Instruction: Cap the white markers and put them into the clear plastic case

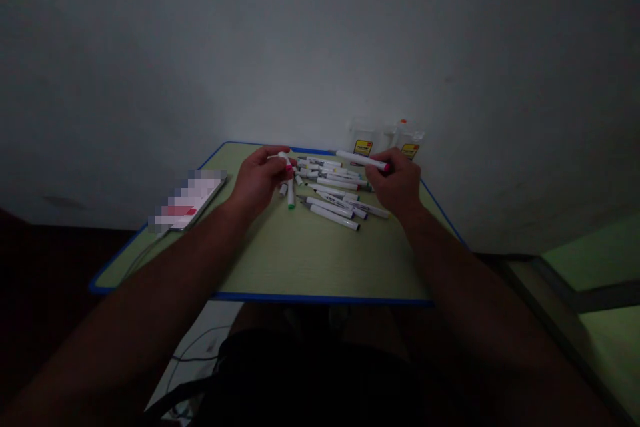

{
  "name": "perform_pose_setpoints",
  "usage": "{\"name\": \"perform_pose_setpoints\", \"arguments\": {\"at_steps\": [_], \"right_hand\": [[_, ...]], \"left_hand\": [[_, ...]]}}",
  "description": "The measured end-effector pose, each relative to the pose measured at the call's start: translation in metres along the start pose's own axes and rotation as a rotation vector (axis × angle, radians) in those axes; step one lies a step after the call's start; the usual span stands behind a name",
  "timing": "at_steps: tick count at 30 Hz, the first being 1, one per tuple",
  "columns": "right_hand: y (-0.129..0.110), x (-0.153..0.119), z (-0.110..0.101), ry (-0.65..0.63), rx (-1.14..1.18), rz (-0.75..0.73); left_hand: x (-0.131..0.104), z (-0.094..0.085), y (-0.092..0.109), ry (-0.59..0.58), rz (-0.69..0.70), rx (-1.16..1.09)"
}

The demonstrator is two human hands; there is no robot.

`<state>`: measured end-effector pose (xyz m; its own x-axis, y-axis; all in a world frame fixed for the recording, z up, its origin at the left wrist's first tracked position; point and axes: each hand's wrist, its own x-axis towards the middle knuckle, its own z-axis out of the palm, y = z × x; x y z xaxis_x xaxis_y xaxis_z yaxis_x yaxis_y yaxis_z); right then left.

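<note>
In my right hand (pixel 397 180) is a white marker (pixel 357 159) with a pink end by my fingers and its dark tip pointing left. My left hand (pixel 259 177) pinches a white cap (pixel 285 159) with a pink end, apart from that marker. Between and below my hands, several white markers (pixel 333 213) lie in a loose pile on the table, with ends of various colours. A marker with a green end (pixel 291 195) lies just below my left fingertips.
The pale green table (pixel 300 260) has a blue edge. A phone (pixel 187 203) with a cable lies at the left. Two clear packages (pixel 363 147) (pixel 410 149) with yellow labels stand at the back right, against the wall.
</note>
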<state>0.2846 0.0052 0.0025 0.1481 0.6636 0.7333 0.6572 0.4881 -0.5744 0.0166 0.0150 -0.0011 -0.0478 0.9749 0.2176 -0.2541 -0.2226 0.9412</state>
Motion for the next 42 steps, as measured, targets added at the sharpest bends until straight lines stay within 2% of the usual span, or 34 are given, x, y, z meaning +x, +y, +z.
{"name": "perform_pose_setpoints", "arguments": {"at_steps": [5, 10, 24, 30, 35, 42], "right_hand": [[0.001, -0.001, 0.001, -0.002, 0.001, 0.007], [0.003, -0.001, 0.002, -0.006, 0.02, 0.031], [-0.002, 0.0, 0.001, -0.062, 0.054, 0.042], [0.0, 0.0, 0.002, -0.062, 0.071, 0.049], [0.004, 0.001, 0.003, -0.089, 0.202, 0.116], [0.005, 0.004, 0.002, -0.199, 0.455, 0.237]], "left_hand": [[0.002, -0.006, 0.011, 0.083, -0.218, -0.183], [0.003, -0.007, 0.011, 0.103, -0.279, -0.198], [0.001, -0.006, 0.007, 0.086, -0.25, -0.097], [0.002, -0.007, 0.002, 0.07, -0.194, -0.06], [0.003, -0.012, -0.003, 0.062, -0.135, 0.003], [0.004, -0.014, -0.007, 0.058, -0.07, 0.072]]}}
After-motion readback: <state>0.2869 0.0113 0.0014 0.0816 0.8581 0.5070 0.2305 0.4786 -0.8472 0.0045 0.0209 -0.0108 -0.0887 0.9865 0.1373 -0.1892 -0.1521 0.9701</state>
